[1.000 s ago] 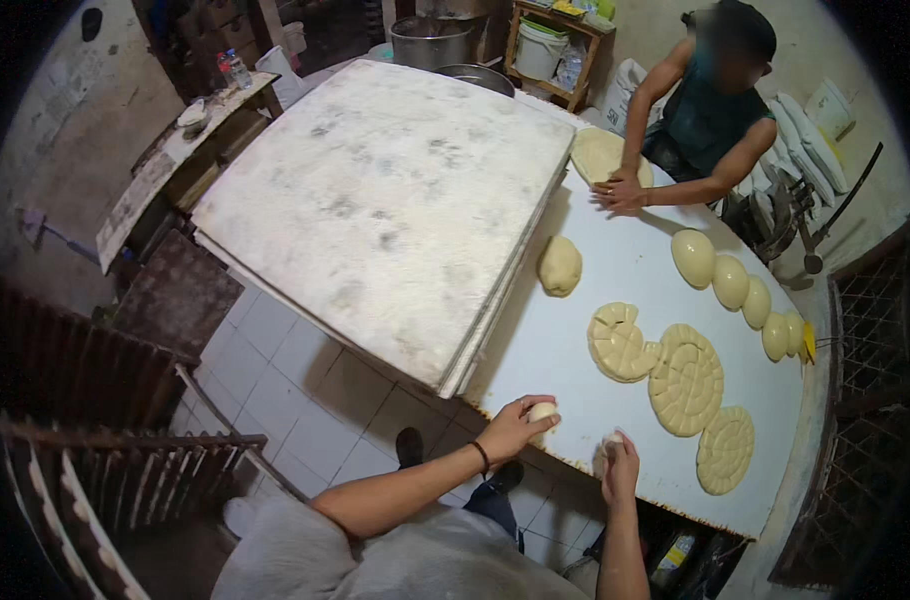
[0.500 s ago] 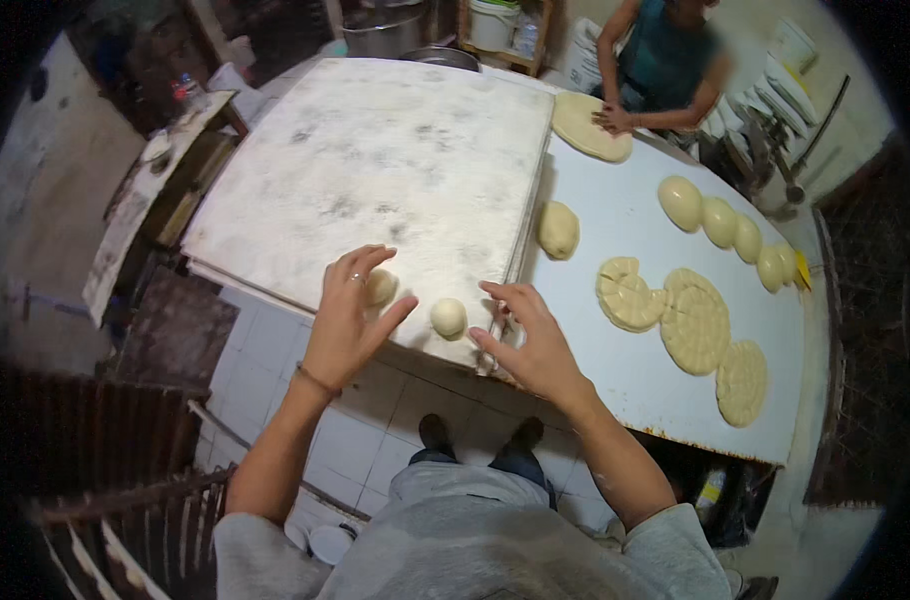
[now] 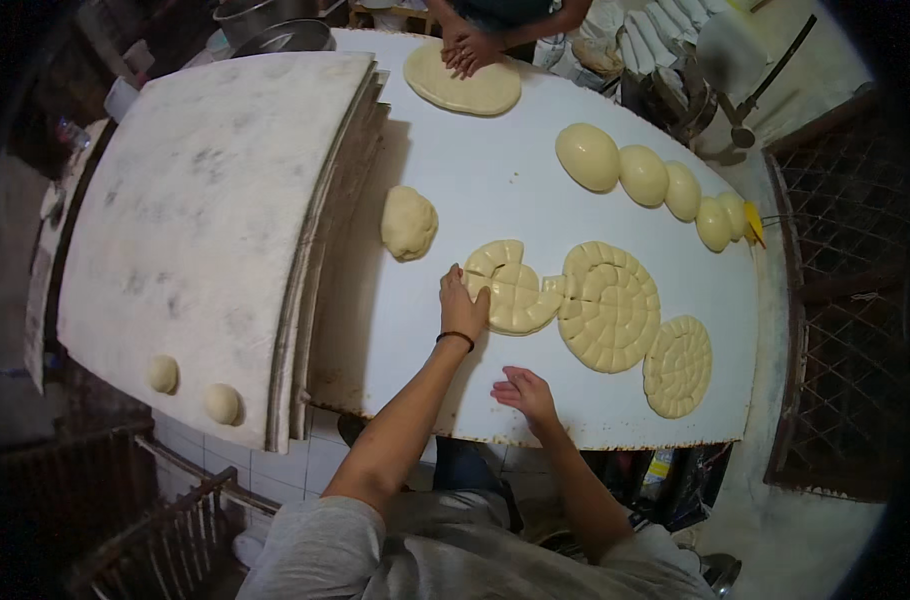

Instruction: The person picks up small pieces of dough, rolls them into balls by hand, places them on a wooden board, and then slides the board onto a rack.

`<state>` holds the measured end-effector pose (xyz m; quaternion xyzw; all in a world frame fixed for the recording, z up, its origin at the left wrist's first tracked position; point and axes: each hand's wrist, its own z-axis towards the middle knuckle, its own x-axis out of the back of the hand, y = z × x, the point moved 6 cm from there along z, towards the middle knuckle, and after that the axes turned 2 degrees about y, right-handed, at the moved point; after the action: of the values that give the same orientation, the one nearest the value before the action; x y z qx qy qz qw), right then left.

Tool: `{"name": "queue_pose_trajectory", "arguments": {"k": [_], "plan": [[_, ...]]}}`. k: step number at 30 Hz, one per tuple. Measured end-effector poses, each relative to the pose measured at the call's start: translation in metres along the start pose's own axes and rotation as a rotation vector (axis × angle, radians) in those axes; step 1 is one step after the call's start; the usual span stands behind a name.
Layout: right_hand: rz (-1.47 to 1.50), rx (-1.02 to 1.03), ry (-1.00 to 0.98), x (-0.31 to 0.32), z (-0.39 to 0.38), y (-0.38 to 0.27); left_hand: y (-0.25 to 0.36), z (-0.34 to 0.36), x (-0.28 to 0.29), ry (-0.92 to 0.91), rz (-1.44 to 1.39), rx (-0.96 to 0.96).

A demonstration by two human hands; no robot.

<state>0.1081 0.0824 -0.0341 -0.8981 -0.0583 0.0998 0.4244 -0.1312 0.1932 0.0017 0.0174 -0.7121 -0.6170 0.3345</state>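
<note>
Left hand (image 3: 463,308), fingers spread, is pressing on scored dough (image 3: 513,290); right hand (image 3: 523,392), open, is resting on surface (image 3: 495,190). Best lifting single cut pieces cleanly.

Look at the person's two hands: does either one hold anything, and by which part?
Nothing is held. The left hand lies on the edge of the scored dough disc; the right hand rests open on the white table.
</note>
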Motion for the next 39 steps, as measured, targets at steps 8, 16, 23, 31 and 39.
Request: {"name": "queue_pose_trajectory", "arguments": {"k": [8, 16, 23, 31, 39], "plan": [[0.215, 0.031, -0.074, -0.006, 0.063, -0.042, -0.007, -0.045, 0.034, -0.651, -0.02, 0.27], [0.504, 0.19, -0.01, -0.071, 0.076, -0.008, -0.026, -0.174, 0.055, -0.59, -0.201, 0.293], [-0.432, 0.583, 0.023, -0.087, 0.041, 0.008, -0.02, -0.169, 0.097, -0.207, 0.417, -0.23], [-1.389, 0.95, 0.335, -0.092, 0.038, -0.113, -0.017, -0.161, 0.088, -0.191, 0.411, -0.382], [-1.073, 0.434, 0.611, 0.071, -0.109, -0.015, -0.023, -0.151, 0.101, -0.227, 0.482, -0.454]]}}
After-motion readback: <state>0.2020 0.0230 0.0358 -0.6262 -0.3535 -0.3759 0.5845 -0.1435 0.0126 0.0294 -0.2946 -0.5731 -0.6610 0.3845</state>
